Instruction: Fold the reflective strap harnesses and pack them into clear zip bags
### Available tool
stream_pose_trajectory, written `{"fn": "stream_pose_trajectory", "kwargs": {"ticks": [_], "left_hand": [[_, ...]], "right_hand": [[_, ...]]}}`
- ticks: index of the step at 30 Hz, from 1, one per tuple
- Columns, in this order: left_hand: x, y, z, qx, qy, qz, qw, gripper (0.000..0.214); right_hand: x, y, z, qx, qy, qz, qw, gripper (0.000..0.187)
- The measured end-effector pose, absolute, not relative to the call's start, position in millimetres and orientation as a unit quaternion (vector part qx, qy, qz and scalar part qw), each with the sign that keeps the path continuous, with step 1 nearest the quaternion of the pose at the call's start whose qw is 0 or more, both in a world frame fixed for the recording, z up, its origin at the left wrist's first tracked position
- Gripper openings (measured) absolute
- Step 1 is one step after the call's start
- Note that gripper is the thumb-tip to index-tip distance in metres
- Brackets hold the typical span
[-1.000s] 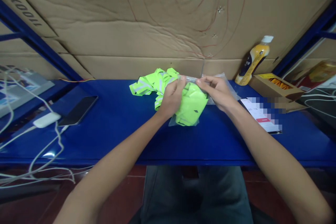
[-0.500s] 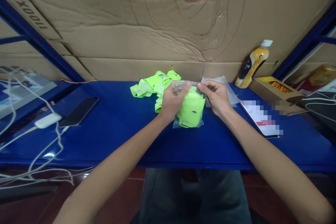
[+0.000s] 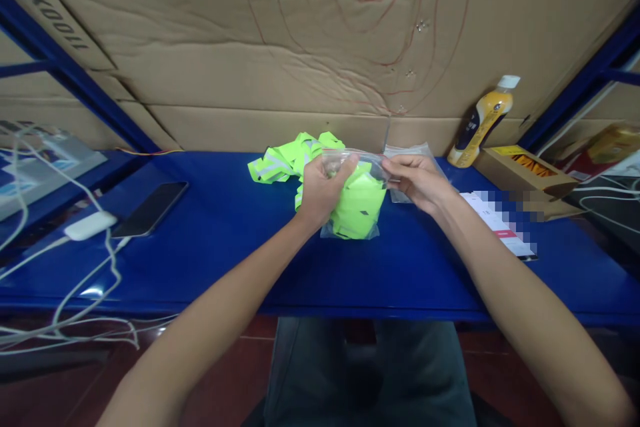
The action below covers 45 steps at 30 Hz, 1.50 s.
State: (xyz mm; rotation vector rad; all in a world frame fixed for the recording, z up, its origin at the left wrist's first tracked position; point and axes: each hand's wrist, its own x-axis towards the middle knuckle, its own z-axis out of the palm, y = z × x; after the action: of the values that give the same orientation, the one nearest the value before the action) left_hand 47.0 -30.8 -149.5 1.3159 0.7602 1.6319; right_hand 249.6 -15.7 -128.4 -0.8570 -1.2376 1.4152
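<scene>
I hold the clear plastic zip bag [image 3: 356, 210] with both hands at its top edge. The left hand [image 3: 323, 188] pinches the left end of the mouth between thumb and fingers. The right hand [image 3: 417, 180] pinches the right end the same way. Inside the bag sits a folded fluorescent yellow-green fabric piece [image 3: 360, 203]; it fills most of the bag, whose bottom rests on the blue metal shelf top [image 3: 225, 240] directly below the grip.

Step in hand, by my judgement: closing the bag mouth over the packed fabric. The next move calls for the two sides of the mouth to be lined up and pressed together along their length, with the fabric kept clear of the seal.

Just behind the left hand lies a loose pile of the same yellow-green fabric with grey reflective strips [image 3: 285, 159]. Just behind the right hand lies a flat stack of empty clear bags [image 3: 417, 149]. Farther right of the grip stand an orange drink bottle with a white cap [image 3: 483, 121] and an open brown cardboard box [image 3: 525, 173]. Well to the left lie a dark smartphone [image 3: 150, 208] and a white charger with cables [image 3: 90, 225].
</scene>
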Motion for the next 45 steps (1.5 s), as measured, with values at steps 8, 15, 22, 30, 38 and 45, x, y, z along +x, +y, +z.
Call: {"fn": "stream_pose_trajectory", "kwargs": {"ticks": [8,15,22,30,38,45], "left_hand": [[44.3,-24.0,-150.5,0.539,0.306,0.693,0.367,0.038],[37.9,-22.4,-144.3,0.523,0.298,0.691,0.4,0.046],[36.8,-27.3,-140.4,0.525,0.297,0.693,0.394,0.047],[42.9,-28.7,-141.5,0.517,0.29,0.696,0.406,0.033],[40.5,-37.0,-129.8,0.542,0.284,0.69,0.387,0.03],[38.5,-41.0,-125.3,0.577,0.295,0.65,0.397,0.034]], "right_hand": [[251.1,-13.9,-125.8,-0.343,-0.512,0.538,0.575,0.05],[258.5,-13.6,-122.9,-0.335,-0.496,0.563,0.57,0.048],[253.7,-14.2,-124.2,-0.332,-0.512,0.51,0.607,0.041],[243.4,-22.1,-121.7,-0.328,-0.538,0.489,0.603,0.05],[230.8,-28.8,-124.2,-0.325,-0.505,0.522,0.606,0.044],[221.6,-37.1,-125.2,-0.318,-0.549,0.48,0.605,0.04]]}}
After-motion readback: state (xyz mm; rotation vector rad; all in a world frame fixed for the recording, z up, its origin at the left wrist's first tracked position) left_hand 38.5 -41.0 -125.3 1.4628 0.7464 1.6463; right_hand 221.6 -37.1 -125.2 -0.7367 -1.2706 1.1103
